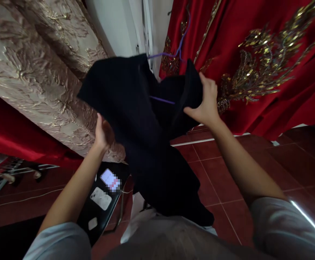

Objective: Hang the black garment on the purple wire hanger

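Observation:
A dark navy garment (152, 151), its neck opening spread wide, hangs in front of me with its lower part draped towards my body. A purple hanger (170, 55) runs inside it, and part of its bar shows through the opening. My right hand (208, 103) grips the garment's right shoulder, thumb on the near side and fingers around the far edge. At the lower left edge is my left hand (102, 134), with its thumb up by the cloth. The fabric and shadow hide most of its fingers.
Beige-gold embossed fabric (46, 72) fills the left side. Behind, red fabric (235, 72) carries gold sequin decoration. Two phones, one lit (110, 179) and one white (101, 198), lie with a small white item (92, 223) on a black surface (99, 225). Reddish tiles (224, 173) cover the floor.

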`<state>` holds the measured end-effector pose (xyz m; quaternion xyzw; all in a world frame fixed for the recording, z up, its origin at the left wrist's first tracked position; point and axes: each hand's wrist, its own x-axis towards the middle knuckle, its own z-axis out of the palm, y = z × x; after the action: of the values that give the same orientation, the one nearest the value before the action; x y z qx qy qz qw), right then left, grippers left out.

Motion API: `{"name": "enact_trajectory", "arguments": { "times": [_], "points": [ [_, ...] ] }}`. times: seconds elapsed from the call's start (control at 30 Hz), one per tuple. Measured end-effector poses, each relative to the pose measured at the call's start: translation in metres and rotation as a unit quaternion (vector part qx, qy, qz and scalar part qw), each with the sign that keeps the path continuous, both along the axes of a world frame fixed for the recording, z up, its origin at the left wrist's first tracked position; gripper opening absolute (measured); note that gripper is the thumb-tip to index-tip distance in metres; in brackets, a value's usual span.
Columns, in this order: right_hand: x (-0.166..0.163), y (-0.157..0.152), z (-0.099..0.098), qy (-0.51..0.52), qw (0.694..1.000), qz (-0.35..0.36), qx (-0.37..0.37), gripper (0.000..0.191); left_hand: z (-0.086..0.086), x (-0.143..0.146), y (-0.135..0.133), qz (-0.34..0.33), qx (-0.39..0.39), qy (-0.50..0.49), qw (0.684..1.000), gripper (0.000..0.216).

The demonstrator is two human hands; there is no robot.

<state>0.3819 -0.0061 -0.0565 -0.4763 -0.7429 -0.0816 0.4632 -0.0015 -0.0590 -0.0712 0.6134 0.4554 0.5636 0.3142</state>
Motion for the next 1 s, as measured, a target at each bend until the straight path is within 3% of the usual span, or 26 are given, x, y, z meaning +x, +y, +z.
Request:
{"name": "enact_trajectory", "arguments": {
  "times": [0.1, 0.2, 0.3, 0.4, 0.53, 0.6, 0.7, 0.83, 0.93, 1.0],
  "points": [
    [-0.004, 0.006, 0.041, -0.047, 0.998, -0.020, -0.031, 0.102, -0.016, 0.012, -0.009, -0.040, -0.037, -0.196, 0.979, 0.074],
    [-0.014, 0.001, 0.068, -0.108, 0.993, -0.006, -0.050, 0.097, -0.033, 0.030, -0.014, 0.000, -0.021, -0.201, 0.979, 0.055],
    [-0.012, -0.010, 0.076, -0.138, 0.989, 0.022, -0.048, 0.093, -0.051, 0.044, -0.020, 0.067, -0.026, -0.203, 0.976, 0.058],
    [-0.003, -0.024, 0.069, -0.154, 0.985, 0.072, -0.032, 0.094, -0.063, 0.056, -0.032, 0.098, -0.031, -0.207, 0.973, 0.063],
    [-0.025, -0.043, 0.032, -0.076, 0.990, 0.121, 0.009, 0.086, -0.062, 0.075, -0.054, 0.132, -0.046, -0.221, 0.965, 0.046],
    [-0.056, -0.051, -0.003, 0.057, 0.994, 0.091, -0.017, 0.066, -0.058, 0.085, -0.063, 0.146, -0.062, -0.228, 0.961, 0.042],
    [-0.106, -0.060, -0.067, 0.245, 0.962, 0.047, -0.114, 0.033, -0.054, 0.092, -0.071, 0.154, -0.062, -0.212, 0.963, 0.043],
    [-0.135, -0.080, -0.130, 0.451, 0.850, 0.048, -0.266, 0.026, -0.064, 0.089, -0.076, 0.182, -0.033, -0.165, 0.969, 0.044],
    [-0.133, -0.104, -0.144, 0.545, 0.750, 0.064, -0.369, 0.023, -0.080, 0.087, -0.080, 0.248, 0.058, -0.109, 0.961, 0.054],
    [-0.131, -0.119, -0.140, 0.533, 0.703, 0.108, -0.459, 0.020, -0.089, 0.091, -0.085, 0.287, 0.099, -0.067, 0.951, 0.061]
  ]
}}
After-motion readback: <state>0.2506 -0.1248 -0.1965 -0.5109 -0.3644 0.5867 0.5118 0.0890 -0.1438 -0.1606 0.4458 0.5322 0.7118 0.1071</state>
